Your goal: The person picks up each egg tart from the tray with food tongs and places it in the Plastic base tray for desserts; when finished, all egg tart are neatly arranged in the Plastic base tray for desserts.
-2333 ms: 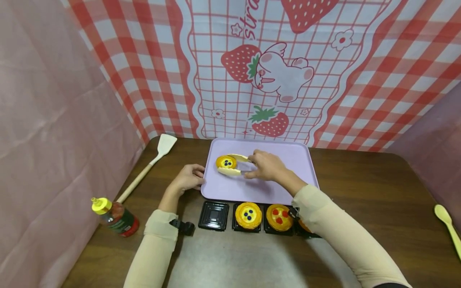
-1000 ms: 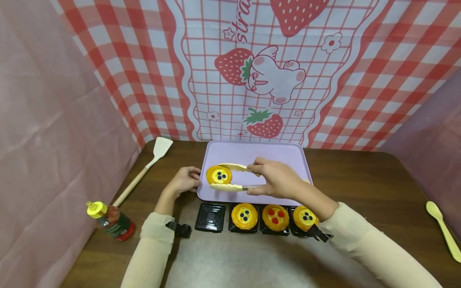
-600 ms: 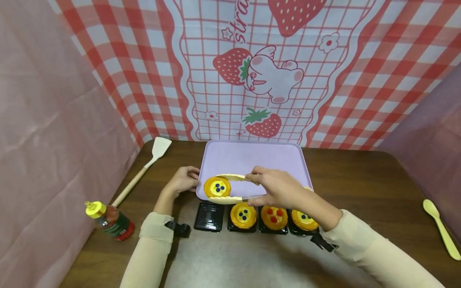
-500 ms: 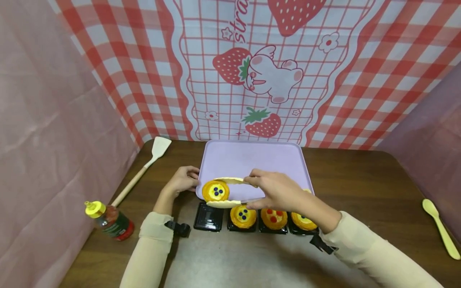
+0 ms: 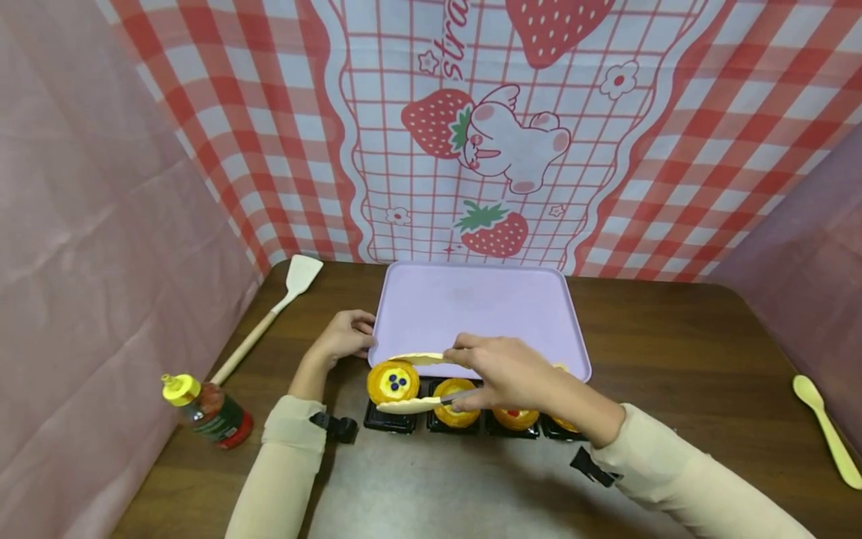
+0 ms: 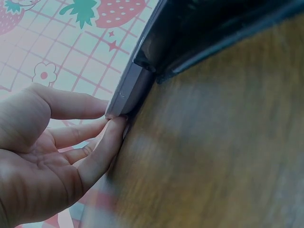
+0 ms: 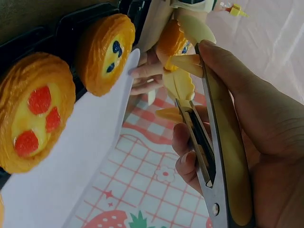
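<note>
My right hand (image 5: 505, 370) grips cream-tipped tongs (image 5: 409, 406), which pinch an egg tart (image 5: 393, 383) topped with blue berries. The tart overlaps the leftmost black plastic box base (image 5: 390, 424) and the near left corner of the lilac tray (image 5: 481, 299). In the right wrist view the tongs (image 7: 223, 142) lie along my palm, and their jaws stand on both sides of the tart (image 7: 172, 42). At the tray's left edge is my left hand (image 5: 346, 335); in the left wrist view its thumb and forefinger pinch the tray's rim (image 6: 128, 92).
Three more tarts sit in black bases along the tray's near side, among them a blueberry one (image 7: 105, 54) and a red-topped one (image 7: 38, 111). A white spatula (image 5: 272, 314) and a yellow-capped sauce bottle (image 5: 212, 412) are at left. Far right lies a yellow spoon (image 5: 827, 430).
The tongs have lifted the blueberry tart off the tray. My right hand has carried it left and nearer, to the leftmost black base. My left hand has stayed at the tray's edge.
</note>
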The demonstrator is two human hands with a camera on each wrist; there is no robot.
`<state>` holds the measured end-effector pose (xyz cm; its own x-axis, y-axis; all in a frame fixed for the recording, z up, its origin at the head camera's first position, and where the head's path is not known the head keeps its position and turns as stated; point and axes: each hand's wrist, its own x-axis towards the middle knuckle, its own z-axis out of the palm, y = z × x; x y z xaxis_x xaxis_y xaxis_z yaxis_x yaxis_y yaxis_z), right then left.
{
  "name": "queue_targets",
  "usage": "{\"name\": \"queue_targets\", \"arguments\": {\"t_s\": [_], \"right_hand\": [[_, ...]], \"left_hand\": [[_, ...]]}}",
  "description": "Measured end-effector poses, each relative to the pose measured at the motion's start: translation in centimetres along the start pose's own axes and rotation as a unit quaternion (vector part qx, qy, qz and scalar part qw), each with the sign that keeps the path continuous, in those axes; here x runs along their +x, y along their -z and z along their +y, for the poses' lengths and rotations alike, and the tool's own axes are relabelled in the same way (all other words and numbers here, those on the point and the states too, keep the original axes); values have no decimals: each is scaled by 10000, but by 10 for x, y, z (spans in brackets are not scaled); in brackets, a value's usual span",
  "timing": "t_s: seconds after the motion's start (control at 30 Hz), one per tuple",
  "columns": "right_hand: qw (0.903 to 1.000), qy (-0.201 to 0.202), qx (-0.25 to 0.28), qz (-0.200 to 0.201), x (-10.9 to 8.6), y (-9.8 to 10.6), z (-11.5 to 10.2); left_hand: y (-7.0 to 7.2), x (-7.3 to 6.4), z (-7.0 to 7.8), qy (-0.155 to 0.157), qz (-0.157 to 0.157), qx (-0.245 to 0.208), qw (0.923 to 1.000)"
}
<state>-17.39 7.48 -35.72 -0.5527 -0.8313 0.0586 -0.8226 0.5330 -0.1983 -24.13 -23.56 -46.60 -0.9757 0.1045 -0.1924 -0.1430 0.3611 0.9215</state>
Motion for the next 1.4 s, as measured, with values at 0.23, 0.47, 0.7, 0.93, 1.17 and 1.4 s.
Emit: {"name": "queue_targets", "arguments": {"t_s": [0.23,0.47,0.7,0.93,1.17,1.4], "right_hand": [[9998,-43,36,-164,5,-16,-1],[9996,-130,-2,-249,8,-24,-1],[9995,-100,-139,-248,10,-30,1],[9994,-181,-111,-271,10,-33,3],[9981,-483,-132,-366,10,-33,1],[9981,-505,-96,-336,11,-36,0]], "left_hand": [[-2,1,0,126,41,-47,9999],[-4,1,1,168,25,-14,9999],[-4,0,3,116,33,59,9999],[-4,1,2,173,37,18,9998],[-2,2,1,120,4,-27,9999],[0,1,1,163,49,-6,9999]]}}
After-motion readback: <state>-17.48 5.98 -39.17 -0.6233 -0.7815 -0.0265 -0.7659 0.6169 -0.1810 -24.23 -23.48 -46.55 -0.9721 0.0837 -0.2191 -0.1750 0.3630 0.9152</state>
